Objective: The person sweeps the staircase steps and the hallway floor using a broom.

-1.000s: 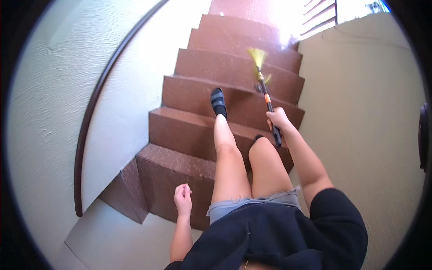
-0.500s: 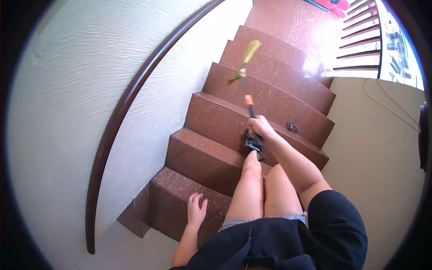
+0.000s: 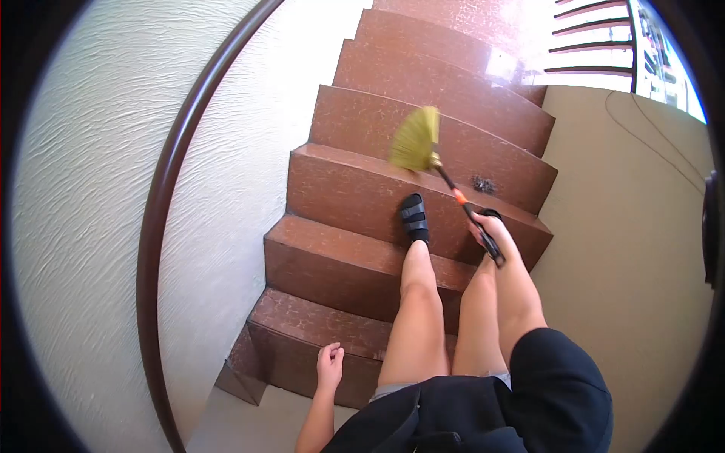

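My right hand [image 3: 487, 228] is wrapped round the dark handle of a broom, just below an orange band. The fan-shaped, yellow-green broom head [image 3: 416, 140] is over the stairs, up and left of the hand, slightly blurred. Whether its bristles touch the step is hard to tell. A small grey clump of debris [image 3: 483, 185] lies on a step, right of the handle. Low on the left, my left hand [image 3: 330, 365] hangs in the air with its fingers loosely curled together and nothing in them.
Reddish-brown stairs [image 3: 340, 260] fill the middle, and my black sandal [image 3: 413, 214] is on them. A dark handrail [image 3: 170, 166] runs along the textured white wall. On the right stands a beige wall [image 3: 604, 226] with a looped cord; a barred railing [image 3: 593, 47] is above it.
The broom head has swung down and fanned out, while my right hand moved right and slightly down. My feet have moved apart. The fingers of my left hand have drawn together.
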The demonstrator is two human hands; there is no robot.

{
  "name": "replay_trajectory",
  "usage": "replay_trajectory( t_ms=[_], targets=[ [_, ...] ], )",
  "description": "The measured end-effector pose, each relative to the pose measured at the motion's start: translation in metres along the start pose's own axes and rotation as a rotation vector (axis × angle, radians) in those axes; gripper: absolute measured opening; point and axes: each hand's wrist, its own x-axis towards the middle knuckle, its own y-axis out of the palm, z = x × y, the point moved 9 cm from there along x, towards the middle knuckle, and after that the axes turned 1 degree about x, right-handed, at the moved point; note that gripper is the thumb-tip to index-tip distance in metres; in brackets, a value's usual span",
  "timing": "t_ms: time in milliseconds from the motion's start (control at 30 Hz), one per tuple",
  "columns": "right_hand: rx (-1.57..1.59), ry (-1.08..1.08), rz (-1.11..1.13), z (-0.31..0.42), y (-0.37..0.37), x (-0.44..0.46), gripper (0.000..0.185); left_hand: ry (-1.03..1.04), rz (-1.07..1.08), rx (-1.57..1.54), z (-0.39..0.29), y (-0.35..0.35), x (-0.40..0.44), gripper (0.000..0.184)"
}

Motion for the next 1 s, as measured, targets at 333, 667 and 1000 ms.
replay_trajectory(
  t_ms=[333,667,1000],
  targets=[
    [-0.051,-0.113,-0.098,-0.044,0.132,-0.176,0.01,0.088,0.078,0.073,-0.028,0.122,-0.041,0.019],
    [0.331,0.009,0.454,0.075,0.044,0.007,0.017,-0.04,0.063,-0.078,-0.047,0.198,-0.076,0.023],
    [-0.04,0.003,-0.601,0.041,-0.357,-0.257,0.021,-0.144,0.106,-0.104,-0.033,0.246,-0.119,0.022]
  ],
)
